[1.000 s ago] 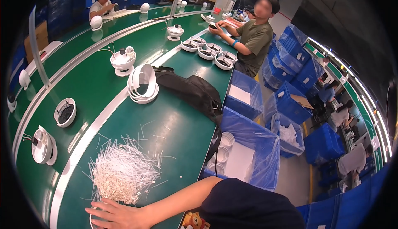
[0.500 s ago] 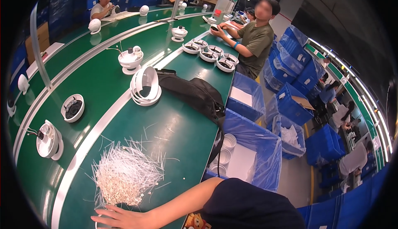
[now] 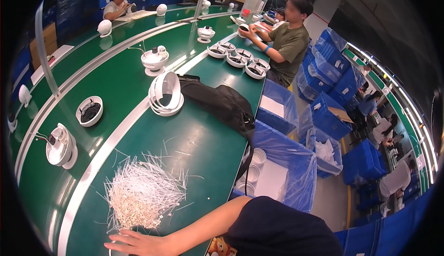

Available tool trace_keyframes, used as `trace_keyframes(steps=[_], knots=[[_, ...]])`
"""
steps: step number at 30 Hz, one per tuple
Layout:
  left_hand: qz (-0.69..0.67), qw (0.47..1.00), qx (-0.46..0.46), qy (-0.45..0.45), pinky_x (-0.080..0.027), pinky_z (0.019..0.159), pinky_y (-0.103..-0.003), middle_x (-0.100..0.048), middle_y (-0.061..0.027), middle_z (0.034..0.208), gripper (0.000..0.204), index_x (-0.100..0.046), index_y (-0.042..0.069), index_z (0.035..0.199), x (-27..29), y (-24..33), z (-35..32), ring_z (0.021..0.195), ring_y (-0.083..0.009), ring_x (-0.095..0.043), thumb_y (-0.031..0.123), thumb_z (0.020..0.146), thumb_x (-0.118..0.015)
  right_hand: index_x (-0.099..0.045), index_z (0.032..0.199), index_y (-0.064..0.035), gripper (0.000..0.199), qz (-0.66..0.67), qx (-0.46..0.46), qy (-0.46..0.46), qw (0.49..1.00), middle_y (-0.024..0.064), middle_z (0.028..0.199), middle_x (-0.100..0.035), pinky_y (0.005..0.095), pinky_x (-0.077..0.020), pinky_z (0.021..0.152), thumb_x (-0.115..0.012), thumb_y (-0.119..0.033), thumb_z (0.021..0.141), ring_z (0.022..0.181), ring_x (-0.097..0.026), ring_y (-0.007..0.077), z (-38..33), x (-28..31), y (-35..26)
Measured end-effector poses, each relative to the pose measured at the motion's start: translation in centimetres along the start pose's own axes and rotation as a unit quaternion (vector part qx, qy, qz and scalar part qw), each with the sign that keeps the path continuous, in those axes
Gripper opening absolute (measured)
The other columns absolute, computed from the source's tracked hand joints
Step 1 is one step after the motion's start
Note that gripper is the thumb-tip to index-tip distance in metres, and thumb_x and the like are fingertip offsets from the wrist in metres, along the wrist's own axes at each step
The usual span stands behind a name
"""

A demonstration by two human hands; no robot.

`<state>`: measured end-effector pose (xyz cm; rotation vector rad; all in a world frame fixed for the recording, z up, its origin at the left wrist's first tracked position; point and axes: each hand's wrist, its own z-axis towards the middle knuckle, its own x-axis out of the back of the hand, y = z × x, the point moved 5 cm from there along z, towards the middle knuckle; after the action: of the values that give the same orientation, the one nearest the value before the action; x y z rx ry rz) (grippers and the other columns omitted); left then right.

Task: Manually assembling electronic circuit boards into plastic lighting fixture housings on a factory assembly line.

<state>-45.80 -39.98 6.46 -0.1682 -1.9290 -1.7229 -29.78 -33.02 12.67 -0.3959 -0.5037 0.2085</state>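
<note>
My right hand (image 3: 138,243) reaches in at the lower edge, fingers spread over a white-rimmed part (image 3: 111,250) mostly cut off by the frame. It appears to grip or steady that part. Right above the fingers lies a heap of white cable ties (image 3: 145,184), their small cream-coloured heads gathered on the near side. My left hand is outside the picture. Farther up the green table stand several stacked white rings (image 3: 165,96), beside a black bag (image 3: 215,101).
On the green belt at left ride white housings, one with wires (image 3: 60,147) and one with a dark inside (image 3: 89,111). Several white bowls (image 3: 237,60) stand near a co-worker (image 3: 289,43). Lined blue bins (image 3: 296,168) edge the table at right.
The housings on the belt have shifted up and away along it. My view has moved slightly. My right hand stays on the white-rimmed part.
</note>
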Motion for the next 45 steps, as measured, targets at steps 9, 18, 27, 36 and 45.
trace_keyframes(steps=[9, 18, 27, 36, 45], knots=[[-0.071, 0.995, 0.055, -0.031, -0.043, 0.054, -0.031, -0.058, -0.01, 0.059, 0.037, -0.055, -0.002, 0.062, -0.4, 1.5, 0.1, 0.055, -0.0176, -0.054, 0.022, 0.087, -0.042, -0.034, 0.124, -0.0039, 0.077, 0.013, -0.002, -0.011, 1.0, 0.026, 0.117, -0.043, 0.0523, -0.0385, 0.078, -0.069, -0.034, 0.062, 0.099, -0.046, 0.0434, -0.5, -0.4, 0.7], [-0.142, 0.989, 0.046, -0.023, -0.046, 0.059, -0.029, -0.06, -0.0111, 0.069, 0.03, -0.056, -0.003, 0.074, -0.4, 0.5, 0.1, 0.062, -0.0178, -0.057, 0.019, 0.088, -0.041, -0.016, 0.129, 0.0049, 0.11, -0.015, -0.004, -0.133, 0.991, 0.0317, 0.133, -0.013, 0.0559, -0.0229, 0.091, -0.066, -0.045, 0.044, 0.12, -0.02, 0.0475, -2.8, -3.4, 1.9], [-0.124, 0.991, 0.025, -0.045, -0.046, 0.06, -0.028, -0.061, -0.0111, 0.072, 0.031, -0.056, -0.004, 0.079, -0.5, 0.6, 0.3, 0.064, -0.0173, -0.058, 0.02, 0.089, -0.041, -0.016, 0.128, 0.0045, 0.109, -0.017, -0.001, -0.122, 0.992, 0.0316, 0.133, -0.012, 0.0554, -0.0242, 0.09, -0.066, -0.043, 0.044, 0.118, -0.022, 0.0471, -2.8, -3.2, 2.0], [-0.125, 0.991, 0.026, -0.043, -0.046, 0.061, -0.028, -0.061, -0.0107, 0.074, 0.031, -0.057, -0.005, 0.082, -0.4, 0.4, 0.2, 0.065, -0.0171, -0.058, 0.021, 0.089, -0.041, -0.019, 0.127, 0.0032, 0.107, -0.015, -0.002, -0.121, 0.993, 0.0317, 0.133, -0.013, 0.0555, -0.0247, 0.089, -0.067, -0.043, 0.043, 0.117, -0.023, 0.0473, -2.7, -3.2, 2.0], [-0.109, 0.993, 0.014, -0.038, -0.046, 0.06, -0.028, -0.061, -0.01, 0.074, 0.029, -0.058, -0.005, 0.084, -0.3, 1.0, 0.2, 0.066, -0.0164, -0.057, 0.02, 0.088, -0.043, -0.019, 0.127, 0.0032, 0.109, -0.024, 0.0, -0.122, 0.992, 0.0317, 0.133, -0.013, 0.0551, -0.0253, 0.088, -0.067, -0.044, 0.041, 0.117, -0.024, 0.0476, -2.7, -3.2, 1.9]])
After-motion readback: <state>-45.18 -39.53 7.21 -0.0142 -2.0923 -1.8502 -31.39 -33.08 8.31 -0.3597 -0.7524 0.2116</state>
